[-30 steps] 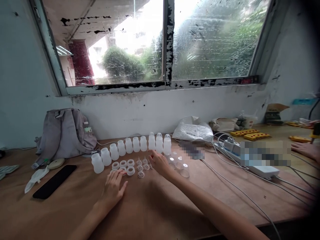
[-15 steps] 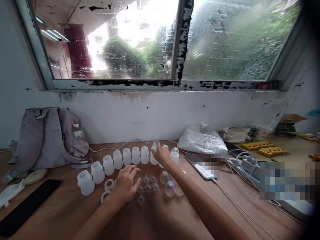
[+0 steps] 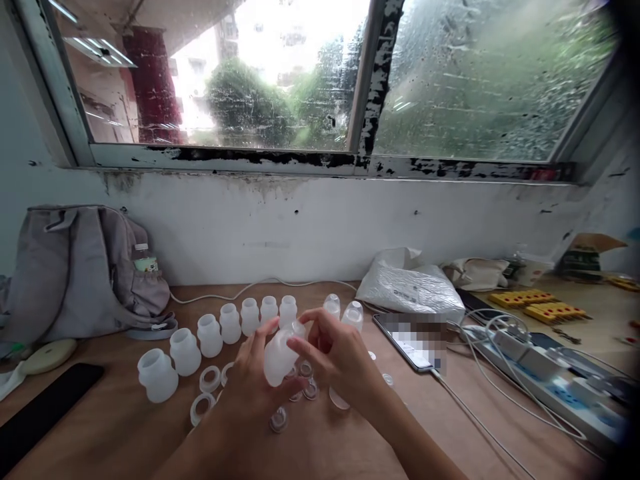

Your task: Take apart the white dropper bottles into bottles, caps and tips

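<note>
A small frosted baby bottle (image 3: 278,360) is held tilted between my hands above the table. My left hand (image 3: 250,380) is closed round its body. Fingers of my right hand (image 3: 343,357) grip its top end, partly hiding the neck. Behind them, open frosted bottles (image 3: 230,324) stand in a curved row, and two bottles with clear domed caps (image 3: 353,316) stand at the right end. White collar rings (image 3: 202,408) lie left of my left hand. Clear teats (image 3: 279,419) lie below the held bottle, some hidden by my hands. A clear dome cap (image 3: 339,399) shows beneath my right hand.
A grey backpack (image 3: 90,267) leans at the wall, with a black slab (image 3: 50,420) in front. To the right are a silvery plastic bag (image 3: 410,287), a phone (image 3: 407,343) on a cable, a power strip (image 3: 545,383) with cords, and yellow blocks (image 3: 555,307).
My right hand has come back from the row with a bottle, now held in front of me. My left hand has closed round that bottle. The view has shifted slightly.
</note>
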Action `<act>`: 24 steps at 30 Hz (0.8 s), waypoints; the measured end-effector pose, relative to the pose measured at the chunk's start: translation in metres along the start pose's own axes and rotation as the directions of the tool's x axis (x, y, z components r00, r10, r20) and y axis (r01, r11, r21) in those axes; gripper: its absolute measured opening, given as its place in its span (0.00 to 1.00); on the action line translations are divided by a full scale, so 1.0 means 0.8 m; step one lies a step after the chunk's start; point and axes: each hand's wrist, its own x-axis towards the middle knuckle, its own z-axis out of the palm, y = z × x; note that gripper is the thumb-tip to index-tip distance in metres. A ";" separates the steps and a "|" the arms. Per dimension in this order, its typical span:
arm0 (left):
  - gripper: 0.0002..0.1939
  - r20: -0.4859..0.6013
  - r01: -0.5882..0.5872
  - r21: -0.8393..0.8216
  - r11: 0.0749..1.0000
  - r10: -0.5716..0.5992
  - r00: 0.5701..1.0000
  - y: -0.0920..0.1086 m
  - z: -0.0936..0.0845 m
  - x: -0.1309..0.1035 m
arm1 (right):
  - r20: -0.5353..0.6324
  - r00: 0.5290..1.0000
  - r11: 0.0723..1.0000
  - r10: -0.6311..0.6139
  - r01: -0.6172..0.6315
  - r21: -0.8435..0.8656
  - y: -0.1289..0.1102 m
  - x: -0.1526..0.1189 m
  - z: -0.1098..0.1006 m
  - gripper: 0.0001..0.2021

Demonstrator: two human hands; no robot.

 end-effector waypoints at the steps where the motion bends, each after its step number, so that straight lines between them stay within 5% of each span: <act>1: 0.32 0.049 0.044 -0.038 0.998 -0.042 0.998 0.002 0.001 -0.001 | 0.028 0.999 0.999 -0.017 0.016 0.044 -0.006 -0.003 -0.001 0.12; 5: 0.15 0.202 0.105 -0.144 0.984 -0.075 0.977 0.008 0.003 -0.006 | 0.075 0.997 1.000 -0.029 0.029 0.001 -0.005 -0.004 0.010 0.11; 9: 0.12 0.287 0.149 -0.202 0.968 -0.087 0.954 0.015 0.003 -0.010 | 0.073 0.997 0.984 0.002 0.011 -0.178 0.013 -0.002 0.030 0.15; 18: 0.09 0.607 0.360 -0.285 0.889 -0.123 0.785 0.031 -0.017 -0.005 | 0.083 0.996 0.987 0.021 -0.007 -0.161 0.015 -0.004 0.030 0.20; 24: 0.13 0.578 0.326 -0.278 0.904 -0.114 0.808 0.036 -0.014 -0.002 | 0.056 0.998 0.993 -0.037 0.043 -0.112 0.009 -0.003 0.022 0.17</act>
